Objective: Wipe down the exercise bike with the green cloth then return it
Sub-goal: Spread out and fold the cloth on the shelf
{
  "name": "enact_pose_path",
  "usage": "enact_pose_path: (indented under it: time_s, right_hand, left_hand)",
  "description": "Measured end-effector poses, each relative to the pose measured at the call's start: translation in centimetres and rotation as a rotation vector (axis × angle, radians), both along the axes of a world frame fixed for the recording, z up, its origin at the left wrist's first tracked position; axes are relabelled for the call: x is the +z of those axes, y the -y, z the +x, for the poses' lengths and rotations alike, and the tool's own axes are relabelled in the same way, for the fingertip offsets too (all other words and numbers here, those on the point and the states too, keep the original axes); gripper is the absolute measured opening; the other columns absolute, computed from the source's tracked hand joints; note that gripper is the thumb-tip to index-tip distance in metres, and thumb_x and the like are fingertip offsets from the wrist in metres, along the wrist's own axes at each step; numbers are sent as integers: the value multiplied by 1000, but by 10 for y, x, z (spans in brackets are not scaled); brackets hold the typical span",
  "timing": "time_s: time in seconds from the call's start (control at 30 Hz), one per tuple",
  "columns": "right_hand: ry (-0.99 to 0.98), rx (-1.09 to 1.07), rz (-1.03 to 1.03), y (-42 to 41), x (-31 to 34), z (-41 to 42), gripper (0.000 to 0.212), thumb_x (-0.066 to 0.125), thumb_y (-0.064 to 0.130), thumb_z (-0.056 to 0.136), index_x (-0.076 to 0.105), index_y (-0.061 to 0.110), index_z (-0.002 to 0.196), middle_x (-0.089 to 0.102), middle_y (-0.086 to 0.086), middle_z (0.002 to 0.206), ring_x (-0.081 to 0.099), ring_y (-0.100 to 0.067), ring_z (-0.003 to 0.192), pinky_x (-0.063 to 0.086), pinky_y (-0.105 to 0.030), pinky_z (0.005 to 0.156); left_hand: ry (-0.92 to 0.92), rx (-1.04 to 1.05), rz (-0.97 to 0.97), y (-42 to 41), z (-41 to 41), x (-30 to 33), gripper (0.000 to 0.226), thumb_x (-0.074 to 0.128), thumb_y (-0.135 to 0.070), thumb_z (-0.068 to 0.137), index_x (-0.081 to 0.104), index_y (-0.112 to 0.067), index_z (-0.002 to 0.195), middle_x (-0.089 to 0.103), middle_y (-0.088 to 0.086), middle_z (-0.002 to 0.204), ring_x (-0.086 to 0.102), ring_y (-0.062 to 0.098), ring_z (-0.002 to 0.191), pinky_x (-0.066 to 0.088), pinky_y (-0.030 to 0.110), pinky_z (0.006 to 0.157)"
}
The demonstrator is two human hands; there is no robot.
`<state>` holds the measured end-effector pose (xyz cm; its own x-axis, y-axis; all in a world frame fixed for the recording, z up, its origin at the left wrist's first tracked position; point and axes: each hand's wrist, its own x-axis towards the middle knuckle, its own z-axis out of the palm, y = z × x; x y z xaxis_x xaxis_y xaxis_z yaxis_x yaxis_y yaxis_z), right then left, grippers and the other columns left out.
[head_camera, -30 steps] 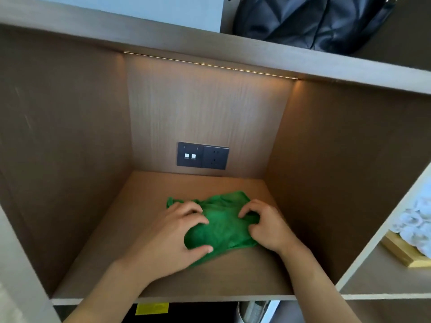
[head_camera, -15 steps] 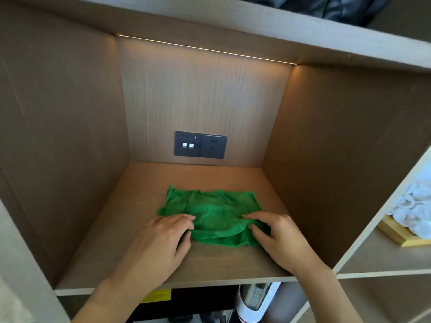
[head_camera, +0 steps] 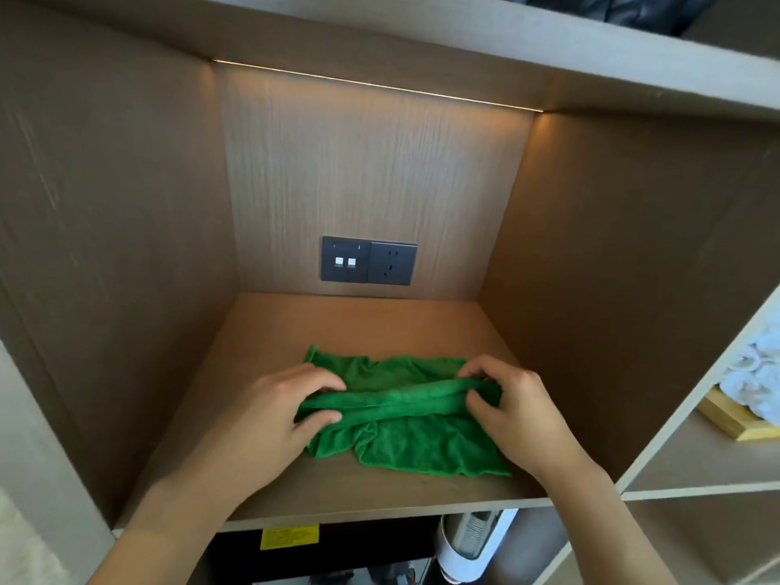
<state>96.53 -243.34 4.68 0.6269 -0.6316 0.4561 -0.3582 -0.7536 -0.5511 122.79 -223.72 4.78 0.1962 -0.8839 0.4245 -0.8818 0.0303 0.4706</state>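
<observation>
Both hands pinch a raised fold of the green cloth [head_camera: 405, 420] on the shelf [head_camera: 380, 496], in front of the socket panel [head_camera: 368, 260]: left hand [head_camera: 274, 420] at one end, right hand [head_camera: 513, 409] at the other. Judged step: folding it away. Carry the fold evenly toward the socket panel, then press flat.

**No legible text**

Small rectangular yellow label [head_camera: 289, 537] on the dark unit under the wooden shelf [head_camera: 380, 496] carries print, too blurred to read. Dark grey wall socket-and-switch plate [head_camera: 368, 260] shows no lettering.
</observation>
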Motion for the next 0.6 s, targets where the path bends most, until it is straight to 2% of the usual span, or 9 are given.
enact_pose_path:
  time_s: [0.07,0.17,0.27,0.33,0.43,0.5,0.6]
  right_hand:
    - [13,5,38,2,2,0,26,69,7,94,71,33,100,72,14,93,70,-11,84,57,-40,73]
    - [27,21,79,7,6,2,23,69,10,98,74,32,104,74,16,99,70,-6,96,60,-33,80]
    - [90,30,109,19,19,9,29,67,5,99,74,33,103,73,18,101,69,-3,100,57,-19,81]
    - [144,18,115,31,32,19,32,65,2,100,73,33,101,72,21,100,68,2,100,50,-9,78]
    - [174,-30,75,57,51,44,30,61,2,100,73,30,101,72,18,99,65,5,99,45,-4,74]
    - [172,-150,48,76,61,67,26,61,4,100,74,25,105,73,14,103,66,0,98,47,-9,78]
    - [83,-413,-88,92,50,93,28,57,5,100,71,15,122,70,-4,121,65,-25,113,51,-38,96]
  left_hand:
    - [-23,11,-27,0,3,-3,23,83,-17,89,77,-31,106,70,-26,99,66,-6,95,52,17,83]
    - [-46,29,-62,8,4,2,25,79,-10,90,77,-33,100,70,-26,93,67,-4,90,52,20,77]
    - [-47,5,-93,22,9,20,28,76,-9,92,76,-35,99,71,-26,95,67,-3,95,54,25,81]
    - [-57,5,-153,34,18,35,28,78,-9,90,77,-35,99,72,-27,96,68,-4,97,52,22,86]
    - [-50,54,-226,64,38,59,24,80,-12,89,79,-33,101,75,-25,99,70,-2,98,52,24,91]
    - [-38,166,-234,92,50,69,20,79,-14,90,79,-29,103,78,-13,103,72,14,101,56,34,93]
    - [16,415,-183,125,58,60,29,72,-11,95,73,-19,123,71,7,121,65,33,116,54,49,98]
